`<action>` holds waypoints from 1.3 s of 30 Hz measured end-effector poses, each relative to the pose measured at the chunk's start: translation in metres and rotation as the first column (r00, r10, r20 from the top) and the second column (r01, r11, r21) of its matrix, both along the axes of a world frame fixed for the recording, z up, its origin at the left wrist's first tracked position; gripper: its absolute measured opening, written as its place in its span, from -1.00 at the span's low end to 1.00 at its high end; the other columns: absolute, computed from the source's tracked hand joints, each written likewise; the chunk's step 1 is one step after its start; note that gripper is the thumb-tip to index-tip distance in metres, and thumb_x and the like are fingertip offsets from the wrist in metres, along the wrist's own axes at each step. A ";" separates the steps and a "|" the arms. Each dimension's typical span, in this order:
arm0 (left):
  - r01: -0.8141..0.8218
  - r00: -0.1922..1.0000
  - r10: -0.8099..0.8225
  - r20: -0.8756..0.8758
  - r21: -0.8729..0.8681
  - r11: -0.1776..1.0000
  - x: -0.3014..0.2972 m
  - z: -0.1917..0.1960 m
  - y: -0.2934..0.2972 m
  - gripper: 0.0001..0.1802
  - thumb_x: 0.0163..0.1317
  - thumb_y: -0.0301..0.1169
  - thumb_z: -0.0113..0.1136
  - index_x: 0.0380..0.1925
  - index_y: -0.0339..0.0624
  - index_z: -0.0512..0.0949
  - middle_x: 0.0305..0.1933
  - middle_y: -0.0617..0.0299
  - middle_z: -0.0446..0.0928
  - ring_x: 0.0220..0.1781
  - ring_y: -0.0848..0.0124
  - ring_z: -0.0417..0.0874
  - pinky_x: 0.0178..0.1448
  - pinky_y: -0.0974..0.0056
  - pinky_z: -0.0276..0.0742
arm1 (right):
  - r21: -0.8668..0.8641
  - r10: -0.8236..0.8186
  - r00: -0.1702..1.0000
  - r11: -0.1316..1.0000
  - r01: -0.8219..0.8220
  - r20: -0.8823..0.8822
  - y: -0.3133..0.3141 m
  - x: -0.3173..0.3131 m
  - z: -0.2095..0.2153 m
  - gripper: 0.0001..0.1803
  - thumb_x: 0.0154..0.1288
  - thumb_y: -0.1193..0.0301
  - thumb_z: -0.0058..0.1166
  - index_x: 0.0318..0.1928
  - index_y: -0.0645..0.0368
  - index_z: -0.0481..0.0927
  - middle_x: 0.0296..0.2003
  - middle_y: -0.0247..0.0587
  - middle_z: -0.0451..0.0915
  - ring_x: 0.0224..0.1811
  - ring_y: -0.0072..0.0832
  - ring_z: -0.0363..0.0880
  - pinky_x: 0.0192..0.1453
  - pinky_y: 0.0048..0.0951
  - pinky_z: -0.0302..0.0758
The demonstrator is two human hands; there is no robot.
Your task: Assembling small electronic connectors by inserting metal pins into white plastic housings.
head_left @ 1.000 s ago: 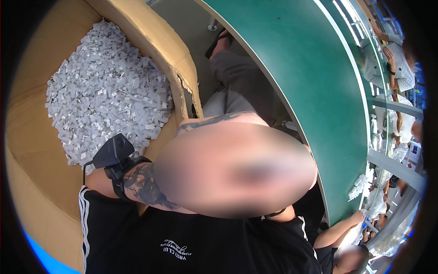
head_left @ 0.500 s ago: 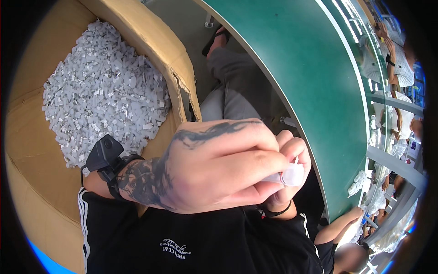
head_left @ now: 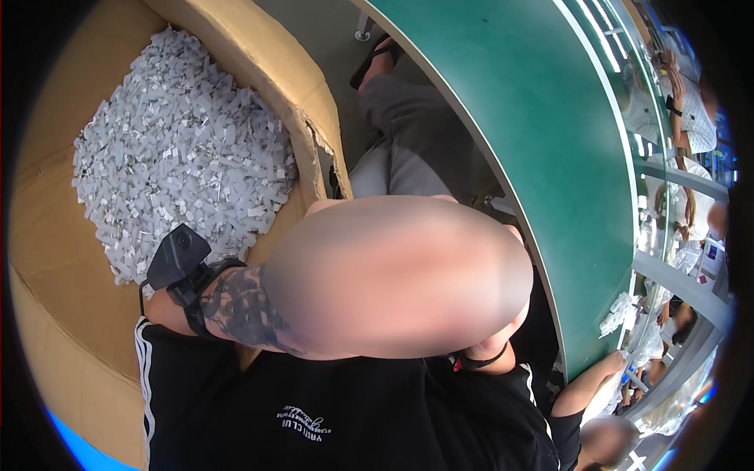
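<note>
My left hand (head_left: 393, 275), on a tattooed forearm with a black wrist-mounted device (head_left: 181, 255), is in front of my chest. A smooth blur covers its fingers and most of both hands. My right hand (head_left: 514, 318) is mostly behind the left, close against it, with a dark bracelet (head_left: 485, 361) at its wrist. Whatever lies between the hands is hidden by the blur. To the left, a heap of small whitish translucent plastic pieces (head_left: 184, 149) with thin metal parts fills part of a large cardboard box (head_left: 55, 259).
A green-topped table (head_left: 534, 133) curves along the right, with a small cluster of white pieces (head_left: 619, 314) near its far edge. Beyond it are metal frame bars (head_left: 683, 286) and several people. One person's arm (head_left: 589, 385) rests at the table's near right end.
Half a second ago my hands held a small white plastic piece with a thin red wire at the fingertips. Now blur hides the fingers and piece. My hands stay in nearly the same place.
</note>
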State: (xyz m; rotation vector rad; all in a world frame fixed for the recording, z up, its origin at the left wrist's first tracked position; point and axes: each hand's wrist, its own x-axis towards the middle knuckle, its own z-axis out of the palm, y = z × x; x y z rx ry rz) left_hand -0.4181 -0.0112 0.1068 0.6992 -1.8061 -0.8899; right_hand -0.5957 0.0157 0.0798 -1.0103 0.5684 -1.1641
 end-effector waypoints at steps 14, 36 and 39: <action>-0.037 0.994 0.047 -0.094 0.101 0.994 0.008 -0.011 -0.002 -0.64 -0.12 -0.59 0.46 -0.22 -0.26 0.66 -0.31 0.21 0.54 -0.40 0.42 0.60 -0.35 0.39 0.51 | 0.025 0.004 0.994 1.000 -0.001 -0.109 -0.008 0.006 -0.002 -0.76 0.35 0.36 0.05 -0.19 0.18 0.28 -0.29 -0.21 0.43 -0.31 -0.58 0.38 -0.17 -0.53 0.35; -0.870 -0.090 0.656 0.750 -0.379 0.315 0.354 -0.235 -0.073 -0.54 0.08 -0.44 0.21 0.05 0.11 0.53 -0.02 -0.03 0.53 -0.07 0.05 0.62 -0.07 0.06 0.59 | 0.153 -0.399 0.619 0.746 0.648 -0.676 -0.258 -0.463 -0.019 -0.52 0.40 0.38 0.03 0.27 0.21 0.33 0.11 -0.30 0.48 -0.05 -0.65 0.45 0.10 -0.60 0.38; -0.852 -0.144 0.620 0.771 -0.415 0.319 0.360 -0.222 -0.076 -0.56 0.03 -0.52 0.18 -0.01 0.00 0.54 -0.04 -0.02 0.54 -0.08 0.04 0.62 -0.09 0.06 0.59 | -0.060 -0.547 0.471 0.694 0.717 -0.692 -0.216 -0.443 -0.028 -0.46 0.46 0.28 -0.12 0.37 0.16 0.22 0.33 -0.20 0.24 0.29 -0.37 0.28 0.36 -0.41 0.21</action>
